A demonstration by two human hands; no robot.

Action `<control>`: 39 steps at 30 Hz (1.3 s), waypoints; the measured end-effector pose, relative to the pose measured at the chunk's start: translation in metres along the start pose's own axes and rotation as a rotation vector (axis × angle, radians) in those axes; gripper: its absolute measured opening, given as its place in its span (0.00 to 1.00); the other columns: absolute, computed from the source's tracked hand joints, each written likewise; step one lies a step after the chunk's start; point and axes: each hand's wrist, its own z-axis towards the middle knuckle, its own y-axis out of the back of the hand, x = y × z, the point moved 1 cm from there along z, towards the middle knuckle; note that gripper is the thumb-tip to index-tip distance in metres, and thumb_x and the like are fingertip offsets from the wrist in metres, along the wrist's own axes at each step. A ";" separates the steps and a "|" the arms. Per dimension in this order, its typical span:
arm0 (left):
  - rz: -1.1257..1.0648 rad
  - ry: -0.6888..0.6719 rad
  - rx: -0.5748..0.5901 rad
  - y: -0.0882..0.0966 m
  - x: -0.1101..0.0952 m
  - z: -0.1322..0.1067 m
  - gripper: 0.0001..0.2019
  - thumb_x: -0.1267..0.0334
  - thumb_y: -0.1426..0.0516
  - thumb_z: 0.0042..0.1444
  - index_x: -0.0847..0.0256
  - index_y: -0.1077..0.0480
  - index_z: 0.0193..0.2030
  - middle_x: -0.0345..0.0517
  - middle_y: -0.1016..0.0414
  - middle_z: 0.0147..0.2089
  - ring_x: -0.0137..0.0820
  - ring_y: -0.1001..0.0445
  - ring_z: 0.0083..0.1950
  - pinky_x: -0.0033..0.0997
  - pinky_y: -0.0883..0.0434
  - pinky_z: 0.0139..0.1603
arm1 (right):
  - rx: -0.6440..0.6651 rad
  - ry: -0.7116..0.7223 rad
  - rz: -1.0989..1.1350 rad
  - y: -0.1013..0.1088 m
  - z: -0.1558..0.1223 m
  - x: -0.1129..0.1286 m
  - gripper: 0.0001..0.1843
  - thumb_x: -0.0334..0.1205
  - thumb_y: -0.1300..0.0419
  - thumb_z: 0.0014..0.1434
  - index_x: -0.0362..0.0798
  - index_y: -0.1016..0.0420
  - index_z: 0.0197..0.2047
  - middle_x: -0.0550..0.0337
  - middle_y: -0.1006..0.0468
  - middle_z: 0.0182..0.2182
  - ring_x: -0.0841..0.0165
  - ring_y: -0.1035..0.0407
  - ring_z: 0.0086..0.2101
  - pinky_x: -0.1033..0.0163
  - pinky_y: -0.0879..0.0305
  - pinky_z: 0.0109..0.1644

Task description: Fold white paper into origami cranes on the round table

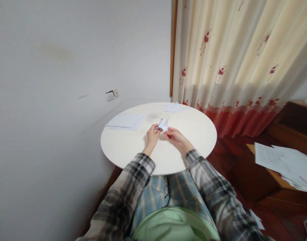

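White folded paper [164, 127], held over round table [198, 134], partly hidden by pinching fingertips of left hand [152, 136] and right hand [177, 137]; loose sheets [286, 162] at far right, cut off.

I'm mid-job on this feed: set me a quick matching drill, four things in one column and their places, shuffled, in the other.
Things
1. folded white paper piece
2. neat stack of flat white paper sheets
3. cream fabric curtain with red flowers
4. white plastic wall socket

Places
A. hanging beyond the round white table, toward the right
B. held in the left hand, near the right hand
C. on the pale wall
D. on the table's left part

Pairs: 1-B, 2-D, 3-A, 4-C
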 end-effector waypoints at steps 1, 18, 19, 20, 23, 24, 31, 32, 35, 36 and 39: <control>-0.003 -0.001 0.002 0.000 -0.001 0.000 0.13 0.74 0.47 0.45 0.62 0.33 0.39 0.45 0.26 0.36 0.29 0.28 0.35 0.26 0.32 0.35 | -0.006 0.003 -0.010 0.000 0.001 0.000 0.08 0.26 0.39 0.44 0.42 0.28 0.31 0.63 0.25 0.24 0.79 0.35 0.22 0.75 0.38 0.26; 0.012 -0.021 -0.022 0.000 0.002 0.001 0.13 0.73 0.48 0.45 0.61 0.33 0.39 0.43 0.27 0.35 0.28 0.29 0.34 0.25 0.32 0.35 | -0.042 -0.098 0.051 0.003 0.000 -0.002 0.04 0.28 0.44 0.51 0.41 0.29 0.31 0.58 0.23 0.23 0.75 0.31 0.22 0.72 0.33 0.27; 0.021 -0.027 -0.023 0.000 0.002 0.001 0.13 0.73 0.48 0.45 0.61 0.33 0.39 0.43 0.27 0.35 0.28 0.29 0.34 0.25 0.32 0.35 | -0.038 -0.098 0.070 0.002 0.000 -0.002 0.05 0.27 0.45 0.51 0.41 0.28 0.31 0.57 0.22 0.26 0.74 0.29 0.25 0.72 0.32 0.30; 0.025 -0.033 -0.024 0.000 0.002 0.001 0.13 0.74 0.48 0.45 0.61 0.33 0.39 0.43 0.27 0.35 0.28 0.29 0.35 0.26 0.32 0.35 | -0.033 -0.095 0.088 0.002 0.000 -0.001 0.05 0.27 0.45 0.51 0.41 0.28 0.31 0.55 0.22 0.27 0.74 0.28 0.27 0.71 0.31 0.33; 0.009 -0.054 -0.021 0.000 0.001 0.000 0.14 0.75 0.49 0.45 0.61 0.33 0.40 0.44 0.27 0.36 0.28 0.29 0.36 0.26 0.32 0.35 | -0.017 -0.124 0.139 0.001 0.000 0.000 0.09 0.28 0.49 0.53 0.40 0.28 0.32 0.53 0.21 0.29 0.73 0.27 0.30 0.71 0.31 0.37; 0.001 -0.059 -0.019 0.000 0.001 0.000 0.14 0.75 0.49 0.45 0.61 0.33 0.40 0.44 0.27 0.37 0.28 0.29 0.37 0.26 0.32 0.36 | -0.015 -0.146 0.154 0.002 0.001 0.000 0.10 0.30 0.51 0.55 0.39 0.28 0.32 0.52 0.21 0.30 0.72 0.27 0.31 0.70 0.30 0.37; 0.004 -0.138 -0.026 0.001 -0.006 -0.003 0.16 0.75 0.50 0.47 0.61 0.32 0.42 0.47 0.28 0.43 0.31 0.30 0.45 0.29 0.31 0.41 | 0.005 -0.241 0.180 0.009 0.007 -0.006 0.15 0.35 0.55 0.59 0.38 0.29 0.34 0.49 0.22 0.28 0.70 0.26 0.29 0.68 0.29 0.35; 0.011 -0.151 -0.024 0.002 -0.007 -0.003 0.16 0.75 0.50 0.47 0.61 0.32 0.42 0.47 0.28 0.44 0.31 0.30 0.46 0.30 0.31 0.42 | 0.013 -0.255 0.184 0.009 0.007 -0.007 0.14 0.35 0.54 0.60 0.38 0.29 0.35 0.50 0.22 0.28 0.71 0.27 0.29 0.68 0.30 0.34; 0.029 -0.183 -0.022 0.003 -0.009 -0.004 0.16 0.76 0.51 0.48 0.60 0.32 0.43 0.46 0.28 0.45 0.32 0.31 0.47 0.32 0.32 0.45 | 0.019 -0.270 0.212 0.010 0.007 -0.008 0.12 0.32 0.52 0.59 0.37 0.29 0.37 0.51 0.22 0.29 0.73 0.27 0.29 0.70 0.30 0.34; 0.031 -0.189 -0.022 0.003 -0.009 -0.004 0.16 0.76 0.51 0.48 0.60 0.32 0.43 0.46 0.28 0.45 0.32 0.31 0.48 0.32 0.32 0.46 | 0.013 -0.266 0.222 0.010 0.007 -0.007 0.11 0.32 0.51 0.58 0.38 0.29 0.37 0.52 0.22 0.29 0.74 0.27 0.30 0.71 0.30 0.34; 0.029 -0.199 -0.019 0.003 -0.008 -0.004 0.17 0.76 0.51 0.48 0.60 0.32 0.43 0.47 0.28 0.45 0.32 0.31 0.48 0.32 0.32 0.47 | 0.004 -0.246 0.216 0.010 0.005 -0.006 0.08 0.31 0.46 0.55 0.39 0.28 0.37 0.53 0.22 0.31 0.75 0.27 0.31 0.72 0.30 0.35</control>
